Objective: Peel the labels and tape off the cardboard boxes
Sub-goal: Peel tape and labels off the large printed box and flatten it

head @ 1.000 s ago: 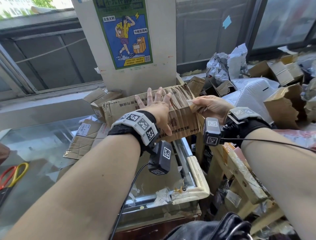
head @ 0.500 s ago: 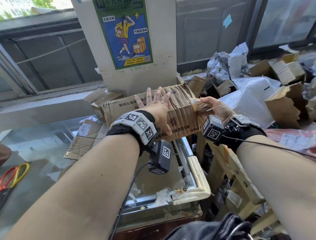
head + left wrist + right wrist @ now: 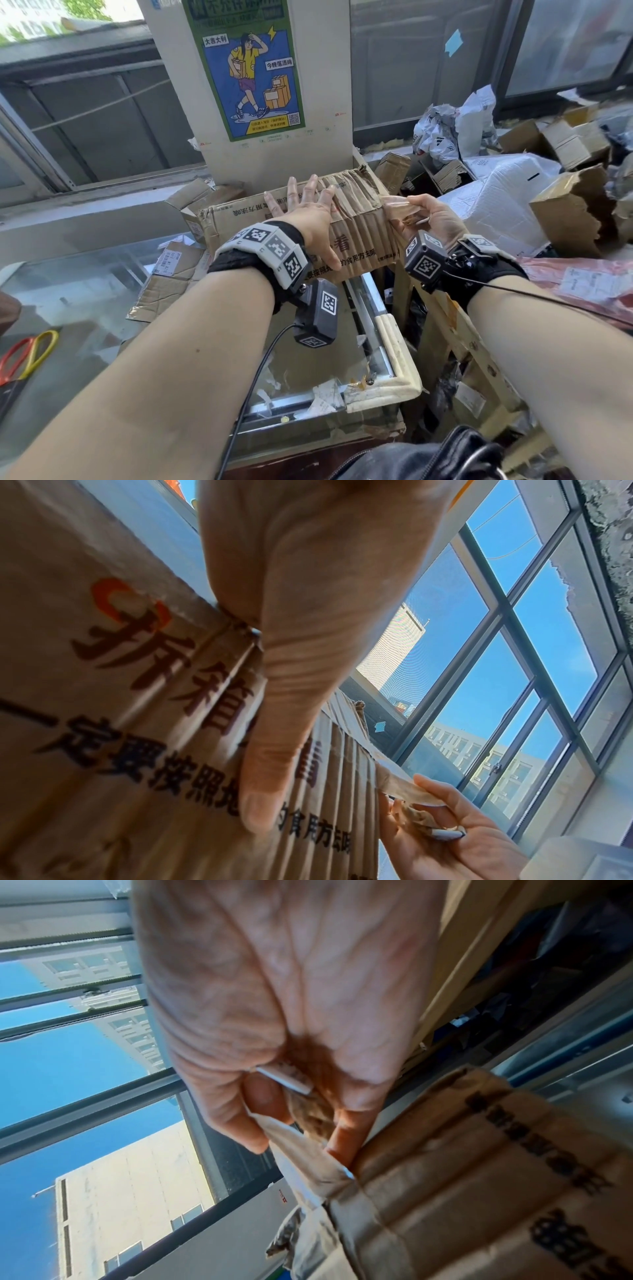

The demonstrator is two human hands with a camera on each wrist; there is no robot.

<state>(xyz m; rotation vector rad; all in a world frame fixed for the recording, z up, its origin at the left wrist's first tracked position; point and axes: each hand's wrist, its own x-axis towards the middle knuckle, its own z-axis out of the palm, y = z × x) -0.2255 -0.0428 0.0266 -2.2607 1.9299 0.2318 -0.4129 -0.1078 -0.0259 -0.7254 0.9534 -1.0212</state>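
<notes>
Cardboard box (image 3: 356, 219), creased and printed with dark characters, sits on the glass counter (image 3: 85, 298) against a pillar. Left hand (image 3: 308, 219) presses flat on it with fingers spread, while the right hand (image 3: 435, 219) pinches a strip of tape (image 3: 399, 205) lifting off its right end.

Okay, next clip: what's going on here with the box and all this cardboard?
A person is stripping tape off a crumpled cardboard box that rests on a glass-topped counter. The left hand lies flat on the box, fingers spread, holding it steady. The right hand pinches a strip of clear tape at the box's right end; the strip is partly lifted and still attached. A crumpled wad of peeled tape sits in the right palm. More boxes and bags are heaped to the right.
</notes>
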